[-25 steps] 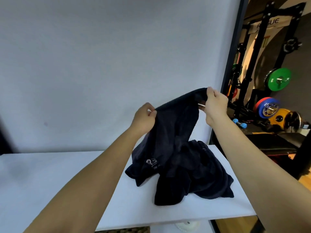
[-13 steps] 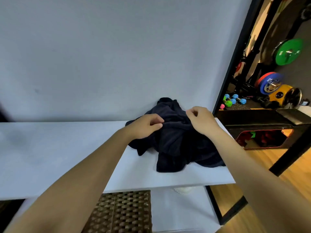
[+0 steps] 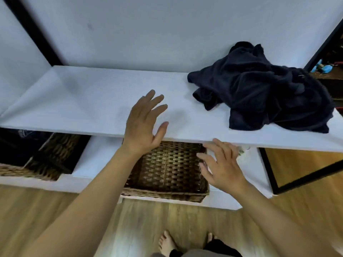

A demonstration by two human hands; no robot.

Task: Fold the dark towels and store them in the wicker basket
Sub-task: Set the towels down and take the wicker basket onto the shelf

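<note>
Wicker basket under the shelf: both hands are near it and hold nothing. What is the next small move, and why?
Probably take the wicker basket by its rim with both hands and draw it out from under the white shelf. The left hand and right hand are open just above it, the shelf covers its back part, and the dark towels lie unfolded in a heap on top.

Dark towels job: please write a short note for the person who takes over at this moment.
Left hand: open, holds nothing, above the front edge of the white shelf.
Right hand: open, holds nothing, over the right rim of the wicker basket.
Dark towels: one crumpled heap on the right end of the shelf, not folded.
Basket: on the lower shelf, under the hands; no towel visible in it.
Done: nothing stored.
Left: fold each towel, then place it in the basket.
</note>
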